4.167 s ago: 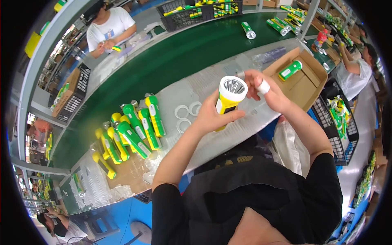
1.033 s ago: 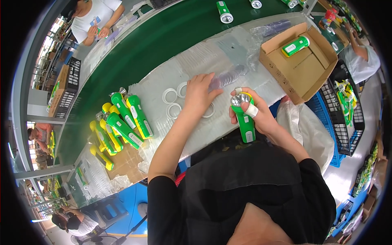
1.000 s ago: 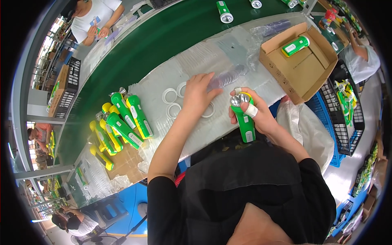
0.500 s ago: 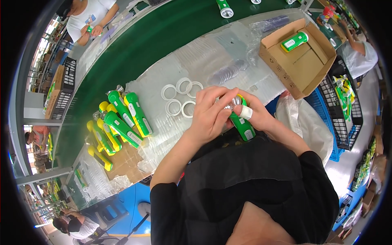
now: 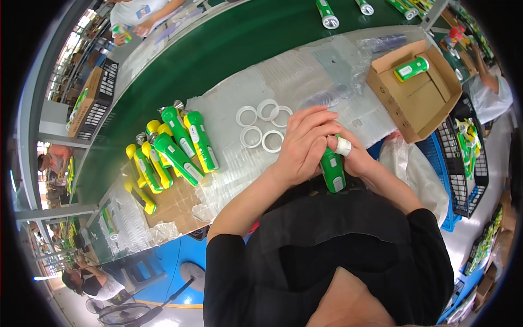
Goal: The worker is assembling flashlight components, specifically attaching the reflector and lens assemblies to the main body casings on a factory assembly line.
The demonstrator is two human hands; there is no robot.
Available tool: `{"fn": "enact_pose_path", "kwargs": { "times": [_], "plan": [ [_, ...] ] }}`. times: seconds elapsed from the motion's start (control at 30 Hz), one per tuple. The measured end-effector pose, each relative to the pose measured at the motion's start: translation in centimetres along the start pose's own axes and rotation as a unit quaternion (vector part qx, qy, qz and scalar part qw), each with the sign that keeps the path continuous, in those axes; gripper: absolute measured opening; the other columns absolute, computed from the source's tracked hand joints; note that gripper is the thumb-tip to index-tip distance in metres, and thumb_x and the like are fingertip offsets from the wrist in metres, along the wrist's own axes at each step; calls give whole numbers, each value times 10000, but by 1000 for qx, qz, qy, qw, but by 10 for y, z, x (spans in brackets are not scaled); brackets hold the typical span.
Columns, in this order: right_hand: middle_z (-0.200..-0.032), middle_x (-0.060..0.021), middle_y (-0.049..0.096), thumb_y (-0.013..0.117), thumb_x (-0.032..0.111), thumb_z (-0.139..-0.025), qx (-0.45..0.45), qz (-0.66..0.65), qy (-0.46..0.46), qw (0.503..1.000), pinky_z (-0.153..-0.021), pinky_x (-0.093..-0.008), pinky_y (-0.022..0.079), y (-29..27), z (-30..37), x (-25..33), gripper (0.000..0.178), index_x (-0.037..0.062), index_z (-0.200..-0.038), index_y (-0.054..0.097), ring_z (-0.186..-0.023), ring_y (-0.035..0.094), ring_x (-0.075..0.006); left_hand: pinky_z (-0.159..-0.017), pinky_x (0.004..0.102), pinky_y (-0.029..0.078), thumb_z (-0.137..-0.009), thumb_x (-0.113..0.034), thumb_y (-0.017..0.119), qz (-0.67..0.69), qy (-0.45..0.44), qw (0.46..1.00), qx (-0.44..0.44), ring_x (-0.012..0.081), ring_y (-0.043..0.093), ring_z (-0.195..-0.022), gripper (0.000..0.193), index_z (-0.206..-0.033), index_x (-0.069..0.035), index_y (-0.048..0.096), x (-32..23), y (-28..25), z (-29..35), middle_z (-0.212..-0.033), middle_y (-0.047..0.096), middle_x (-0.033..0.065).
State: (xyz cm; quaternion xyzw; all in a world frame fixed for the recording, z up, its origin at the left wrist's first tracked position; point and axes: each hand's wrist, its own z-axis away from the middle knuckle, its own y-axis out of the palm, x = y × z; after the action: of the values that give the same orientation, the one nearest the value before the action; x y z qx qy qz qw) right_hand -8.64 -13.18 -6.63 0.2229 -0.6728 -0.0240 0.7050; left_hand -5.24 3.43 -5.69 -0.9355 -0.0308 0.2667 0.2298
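Note:
Close to my body I hold a green flashlight (image 5: 333, 173), its handle pointing down toward my apron. My left hand (image 5: 306, 143) is closed over the lamp end, fingers lying across it, and hides that end. Around the flashlight's right side, just below the lamp end, my right hand (image 5: 355, 155) is closed; its thumb wears a white wrapping (image 5: 342, 145). Several white rings (image 5: 251, 137) lie on the table left of my left hand. Beyond my hands is a row of clear round discs (image 5: 327, 96).
Several green and yellow flashlights (image 5: 175, 158) are piled at the left. An open cardboard box (image 5: 419, 106) with one flashlight stands at the right, beside a black crate (image 5: 463, 163). More flashlights (image 5: 329, 19) lie on the green belt (image 5: 256, 52) beyond. Co-workers sit around.
My left hand has closed over the lamp end, covering the shiny reflector that showed before. The flashlight now points more straight down. The whole view has shifted slightly.

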Motion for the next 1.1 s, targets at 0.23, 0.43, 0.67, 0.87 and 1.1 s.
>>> {"fn": "enact_pose_path", "kwargs": {
  "times": [0.23,0.43,0.67,0.87,1.1],
  "plan": [
    [-834,-111,590,635,450,-910,58,84,-155,983,-636,-296,481,-14,-43,36,544,47,-1228,454,-673,593,-182,-999,465,388,-873,-314,666,-259,-204,937,115,355,527,-1161,502,-1305,-78,568,54,-63,-3,-1218,610,175],
    [-873,-95,592,632,293,-929,54,68,-147,985,-661,-303,492,-17,-52,23,435,30,-1224,449,-722,594,-160,-911,403,482,-836,-164,732,-86,-289,943,143,237,581,-1121,520,-1317,-86,551,64,-74,-1,-1235,595,131],
    [-1015,-71,583,642,277,-916,67,65,-118,989,-767,-308,497,-20,-53,24,445,35,-1242,457,-844,607,-155,-824,339,523,-745,-22,796,67,-87,993,-37,233,615,-1050,244,-926,-37,633,13,-35,-47,-1203,586,128],
    [-1119,-72,561,624,159,-922,88,79,-188,975,-882,-308,487,-22,-53,23,402,48,-1274,466,-1027,574,-153,-675,302,451,-673,-182,868,-30,-50,998,8,195,585,-910,314,-935,-67,737,10,-30,-55,-1079,622,95],
    [-1325,-85,501,636,426,-922,85,83,-191,974,-1017,-345,398,-31,-50,31,657,55,-1408,397,-1214,494,-173,-653,297,424,-643,-291,871,-71,-30,996,42,197,566,-891,389,-969,-110,759,8,-33,-60,-1062,618,58]
  ]
}}
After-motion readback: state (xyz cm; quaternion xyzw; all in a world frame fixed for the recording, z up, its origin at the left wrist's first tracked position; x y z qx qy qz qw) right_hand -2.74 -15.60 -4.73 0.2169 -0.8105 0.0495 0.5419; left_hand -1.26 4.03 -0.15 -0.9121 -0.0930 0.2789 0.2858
